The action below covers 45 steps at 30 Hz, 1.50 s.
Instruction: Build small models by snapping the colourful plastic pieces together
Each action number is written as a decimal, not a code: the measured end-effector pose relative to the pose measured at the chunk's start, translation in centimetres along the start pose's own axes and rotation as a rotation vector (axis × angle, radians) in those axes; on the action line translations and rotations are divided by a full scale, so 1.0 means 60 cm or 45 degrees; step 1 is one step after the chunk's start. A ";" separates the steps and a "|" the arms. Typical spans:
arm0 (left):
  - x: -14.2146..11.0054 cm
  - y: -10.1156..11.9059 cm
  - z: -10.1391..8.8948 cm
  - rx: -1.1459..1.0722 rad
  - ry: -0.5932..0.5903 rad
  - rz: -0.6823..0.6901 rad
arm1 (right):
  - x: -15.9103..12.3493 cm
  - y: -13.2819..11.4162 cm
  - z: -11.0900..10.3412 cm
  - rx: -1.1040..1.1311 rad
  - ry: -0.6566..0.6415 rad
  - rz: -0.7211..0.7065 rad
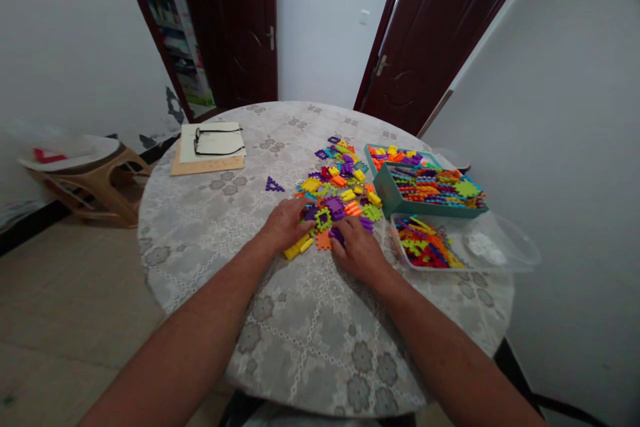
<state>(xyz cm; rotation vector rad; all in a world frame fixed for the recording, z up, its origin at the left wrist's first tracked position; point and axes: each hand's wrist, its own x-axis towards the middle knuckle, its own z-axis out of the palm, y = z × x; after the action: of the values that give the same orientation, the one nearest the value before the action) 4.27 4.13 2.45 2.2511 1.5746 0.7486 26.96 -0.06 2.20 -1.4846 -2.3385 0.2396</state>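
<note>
A loose heap of colourful plastic interlocking building pieces [345,183] spreads over the middle of the table. At its near left edge is my left hand [286,225], thumb and forefinger curled about a dark purple piece [311,213]. My right hand [357,248] reaches into the near right side, its fingers bent around another purple piece [337,235]. Between the hands lie a lime-green square frame [323,219] and an orange flat piece [323,241]. Yellow pieces [299,247] rest just under my left hand. My fingers partly cover the pieces they touch.
On the right stand a teal box [387,193] of sorted pieces, a teal tray [370,159] behind it, and a clear plastic container [425,268] in front. Glasses [220,152] lie on papers [187,147] at the left. A purple triangle [274,185] sits apart on the patterned tablecloth [320,333].
</note>
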 end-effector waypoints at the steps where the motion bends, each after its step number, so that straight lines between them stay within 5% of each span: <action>1: 0.000 0.002 0.000 -0.036 0.010 0.000 | -0.002 0.006 0.001 0.017 0.029 0.009; 6: -0.004 0.012 -0.006 -0.109 0.037 0.021 | -0.010 0.032 0.002 0.083 0.204 0.041; 11: 0.000 0.005 -0.019 -0.130 0.116 -0.069 | -0.009 0.035 -0.012 -0.150 0.290 0.215; 18: 0.001 -0.024 -0.027 -0.092 0.253 -0.193 | -0.010 0.043 -0.021 -0.431 0.134 0.305; 30: -0.008 -0.021 -0.040 0.279 0.242 -0.048 | -0.002 0.040 -0.026 -0.183 0.093 0.297; 37: -0.047 0.042 -0.081 0.409 -0.155 -0.139 | 0.002 0.040 -0.018 0.150 0.266 0.157; 45: -0.111 0.080 -0.043 0.560 -0.326 -0.262 | 0.001 0.041 -0.002 0.350 0.327 -0.064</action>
<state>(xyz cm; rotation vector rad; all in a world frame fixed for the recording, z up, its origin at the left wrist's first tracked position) 4.77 -3.91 5.39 2.2970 1.9413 0.0532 29.05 1.03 1.54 -1.2433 -2.0439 0.3221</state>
